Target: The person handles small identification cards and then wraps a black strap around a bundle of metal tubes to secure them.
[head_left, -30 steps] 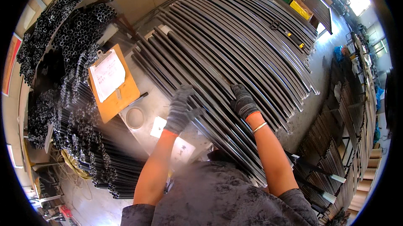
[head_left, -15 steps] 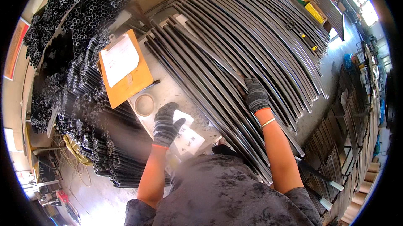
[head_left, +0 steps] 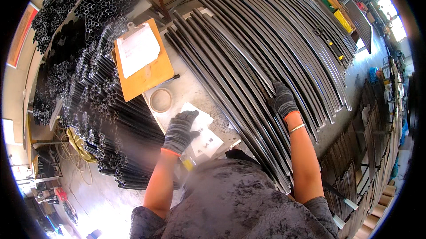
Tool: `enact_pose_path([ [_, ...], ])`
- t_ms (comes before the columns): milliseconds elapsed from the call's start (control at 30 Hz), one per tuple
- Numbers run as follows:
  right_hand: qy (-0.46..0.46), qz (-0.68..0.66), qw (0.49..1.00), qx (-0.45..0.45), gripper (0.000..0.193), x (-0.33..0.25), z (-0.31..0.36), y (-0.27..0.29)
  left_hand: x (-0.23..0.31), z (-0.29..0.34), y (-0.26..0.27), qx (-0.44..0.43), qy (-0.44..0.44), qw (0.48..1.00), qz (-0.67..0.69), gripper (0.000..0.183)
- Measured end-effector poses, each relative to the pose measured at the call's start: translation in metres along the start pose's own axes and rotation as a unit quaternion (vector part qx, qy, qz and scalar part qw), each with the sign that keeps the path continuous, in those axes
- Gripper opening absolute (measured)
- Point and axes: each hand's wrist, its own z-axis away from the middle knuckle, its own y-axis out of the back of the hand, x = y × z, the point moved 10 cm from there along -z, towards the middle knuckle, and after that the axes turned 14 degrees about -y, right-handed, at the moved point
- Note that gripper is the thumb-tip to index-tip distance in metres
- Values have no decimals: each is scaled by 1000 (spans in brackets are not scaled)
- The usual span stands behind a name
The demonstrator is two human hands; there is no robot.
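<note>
My left hand (head_left: 179, 131), in a grey striped glove with an orange cuff, is palm down at the edge of some white paper slips (head_left: 206, 139) with dark handwriting. Its thumb stands apart from the fingers, and I see nothing in its grip. My right hand (head_left: 284, 100), gloved the same way, is closed round a long metal tube (head_left: 248, 63) that lies slightly askew on a row of similar tubes (head_left: 230, 85). The palm side and the tube's near part are hidden under that hand. A shallow round dish (head_left: 161, 100) sits beyond my left hand.
An orange clipboard (head_left: 157, 77) with white paper lies on the pale tabletop (head_left: 188, 79), a black pen (head_left: 171, 79) beside it. Stacked tubes (head_left: 108, 30) fill the left side. More tubes spread to the right, with a yellow-and-black tool (head_left: 336, 50) on them. Racked dark pieces (head_left: 350, 143) stand at right.
The whole view has shifted, so the table and tubes appear further right and higher. My left hand's fingers have tilted right over the paper slips. My right hand keeps hold of the tube.
</note>
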Motion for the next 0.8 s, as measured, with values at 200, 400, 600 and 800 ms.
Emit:
enact_pose_path([
  [200,61,-9,998,10,80,-1,-4,24,5,-18,-30,-110,2,990,-91,32],
  [400,54,-89,994,-40,79,-1,-15,66,15,-25,-21,-94,-46,985,-140,12],
  [600,52,3,998,42,86,21,-45,85,17,-19,-16,-81,-30,983,-159,11],
  [800,22,19,999,37,83,17,-82,90,19,-20,-13,-94,-40,980,-169,11],
])
